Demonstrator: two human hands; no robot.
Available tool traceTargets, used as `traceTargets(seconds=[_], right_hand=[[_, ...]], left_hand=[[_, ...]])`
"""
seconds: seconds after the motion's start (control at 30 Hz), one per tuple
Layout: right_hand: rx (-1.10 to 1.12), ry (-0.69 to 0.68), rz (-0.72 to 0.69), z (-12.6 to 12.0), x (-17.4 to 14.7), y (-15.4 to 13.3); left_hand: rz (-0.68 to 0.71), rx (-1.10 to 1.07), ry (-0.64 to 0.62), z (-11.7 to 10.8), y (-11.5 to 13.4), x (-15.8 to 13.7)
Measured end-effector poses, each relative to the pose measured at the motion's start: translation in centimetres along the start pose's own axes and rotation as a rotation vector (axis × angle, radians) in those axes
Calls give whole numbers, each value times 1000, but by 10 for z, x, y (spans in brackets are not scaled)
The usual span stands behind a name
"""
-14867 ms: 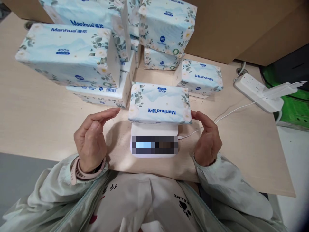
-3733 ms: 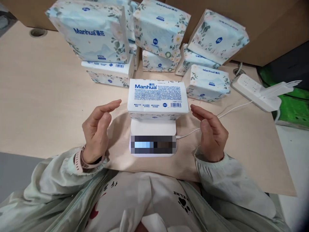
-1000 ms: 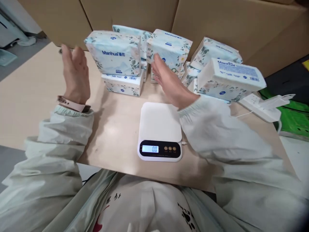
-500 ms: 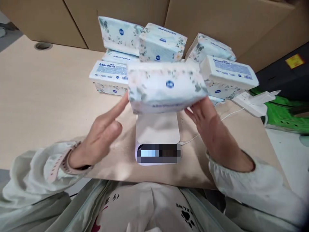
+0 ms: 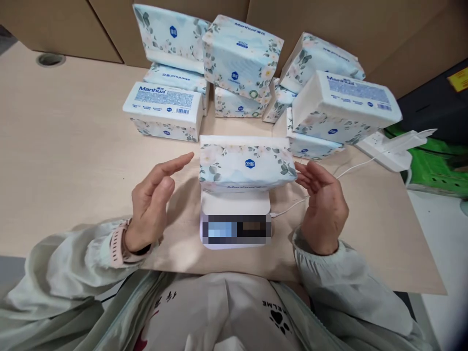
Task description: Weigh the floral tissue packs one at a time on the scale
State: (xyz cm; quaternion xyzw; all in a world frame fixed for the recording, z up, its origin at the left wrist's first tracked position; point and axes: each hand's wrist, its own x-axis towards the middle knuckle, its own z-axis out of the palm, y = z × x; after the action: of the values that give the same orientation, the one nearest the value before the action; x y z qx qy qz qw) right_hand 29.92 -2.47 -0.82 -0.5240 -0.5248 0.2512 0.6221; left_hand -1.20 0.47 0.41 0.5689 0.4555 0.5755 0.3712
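Observation:
A floral tissue pack [image 5: 245, 163] rests on edge on the white kitchen scale [image 5: 236, 222] near the desk's front edge. My left hand [image 5: 155, 200] hovers open just left of the pack, fingers apart, not touching it. My right hand [image 5: 323, 204] is open at the pack's right end, fingertips at or almost at its corner, holding nothing. The scale's display is blurred out.
Several more tissue packs [image 5: 164, 109] are stacked and leaning at the back of the wooden desk [image 5: 66, 161], against cardboard boxes [image 5: 329, 19]. A white power strip [image 5: 387, 151] with a plug lies at the right, its cable running to the scale. A green crate [image 5: 438, 165] sits beyond the desk's right edge.
Half a second ago both hands held the pack above the scale; now it sits on the scale and both hands have let go and drawn apart.

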Motion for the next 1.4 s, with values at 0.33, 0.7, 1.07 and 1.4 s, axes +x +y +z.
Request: traceTargets(seconds=[0.33,0.7,1.07,1.4], right_hand=[[-44,5,9,-2,-4,6],[-78,3,6,0,-3,4],[-106,-18,13,-1,-4,3],[-146,-56,-43,-6,-4,12]], left_hand=[[45,-27,71,1,-10,11],[29,25,38,-3,-8,12],[35,18,59,-2,-9,11],[116,-84,63,-1,-13,14]])
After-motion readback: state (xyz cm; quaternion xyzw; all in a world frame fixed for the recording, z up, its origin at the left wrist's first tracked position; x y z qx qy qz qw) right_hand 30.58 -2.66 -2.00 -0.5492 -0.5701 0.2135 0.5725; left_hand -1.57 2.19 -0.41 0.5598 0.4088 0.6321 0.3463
